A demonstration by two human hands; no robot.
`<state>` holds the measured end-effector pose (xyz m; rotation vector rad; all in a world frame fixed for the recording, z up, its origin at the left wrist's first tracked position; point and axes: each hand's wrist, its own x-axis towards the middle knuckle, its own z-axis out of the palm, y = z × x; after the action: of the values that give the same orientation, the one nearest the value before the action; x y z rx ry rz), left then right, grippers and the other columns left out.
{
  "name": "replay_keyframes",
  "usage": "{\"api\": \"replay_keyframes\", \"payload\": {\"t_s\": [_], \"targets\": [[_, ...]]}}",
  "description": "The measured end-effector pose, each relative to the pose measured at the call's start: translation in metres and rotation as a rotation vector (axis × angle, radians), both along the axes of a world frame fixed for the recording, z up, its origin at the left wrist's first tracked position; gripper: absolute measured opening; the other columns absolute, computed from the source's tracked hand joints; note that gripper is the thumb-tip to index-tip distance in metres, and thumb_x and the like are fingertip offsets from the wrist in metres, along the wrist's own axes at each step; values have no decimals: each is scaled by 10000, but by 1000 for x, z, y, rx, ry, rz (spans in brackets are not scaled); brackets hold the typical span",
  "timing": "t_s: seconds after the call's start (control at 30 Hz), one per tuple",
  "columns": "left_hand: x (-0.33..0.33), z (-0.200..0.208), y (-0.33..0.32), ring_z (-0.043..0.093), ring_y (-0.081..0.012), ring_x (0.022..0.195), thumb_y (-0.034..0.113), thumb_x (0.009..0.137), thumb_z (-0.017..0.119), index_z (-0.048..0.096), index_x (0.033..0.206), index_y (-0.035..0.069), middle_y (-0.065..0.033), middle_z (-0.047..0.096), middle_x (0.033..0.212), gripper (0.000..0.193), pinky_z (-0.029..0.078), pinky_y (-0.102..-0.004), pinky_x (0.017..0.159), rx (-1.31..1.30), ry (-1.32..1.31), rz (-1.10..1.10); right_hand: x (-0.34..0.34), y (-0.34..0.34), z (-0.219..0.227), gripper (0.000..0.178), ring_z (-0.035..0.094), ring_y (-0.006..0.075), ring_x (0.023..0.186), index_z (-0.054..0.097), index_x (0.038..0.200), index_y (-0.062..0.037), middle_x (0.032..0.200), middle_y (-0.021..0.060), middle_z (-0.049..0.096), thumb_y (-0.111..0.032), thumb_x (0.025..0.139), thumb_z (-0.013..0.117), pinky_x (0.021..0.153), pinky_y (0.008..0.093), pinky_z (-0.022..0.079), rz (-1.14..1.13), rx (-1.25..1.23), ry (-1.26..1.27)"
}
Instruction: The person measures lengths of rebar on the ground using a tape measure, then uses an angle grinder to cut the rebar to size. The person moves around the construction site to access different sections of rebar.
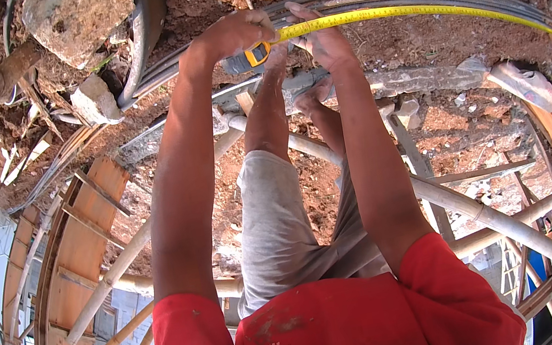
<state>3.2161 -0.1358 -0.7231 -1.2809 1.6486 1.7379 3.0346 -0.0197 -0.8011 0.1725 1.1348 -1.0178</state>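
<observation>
Keeping the tape blade (410, 10) straight helps: left hand (235, 33) curls fingers on its case (249, 59); right hand (326, 45), fingers loosely parted, flanks the blade.

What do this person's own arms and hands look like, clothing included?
Both arms are bare below the short, plain red left sleeve and right sleeve. The left hand and right hand are ungloved. The red shirt has pale lettering and a dark smudge.

Bamboo poles (515, 231) cross before sunlit reddish soil (448, 120), with wooden panels (70, 301) on both sides.
</observation>
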Motion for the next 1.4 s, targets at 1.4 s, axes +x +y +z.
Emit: {"api": "replay_keyframes", "payload": {"t_s": [1.4], "targets": [[-259, 97, 9, 634, -267, 956, 205, 901, 537, 782, 968, 46, -170, 698, 1021, 300, 484, -364, 878, 98, 589, -201, -252, 131, 129, 473, 668, 166, 920, 664, 1230, 30, 1059, 81, 720, -345, 948, 723, 806, 321, 544, 190, 213, 1323]]}}
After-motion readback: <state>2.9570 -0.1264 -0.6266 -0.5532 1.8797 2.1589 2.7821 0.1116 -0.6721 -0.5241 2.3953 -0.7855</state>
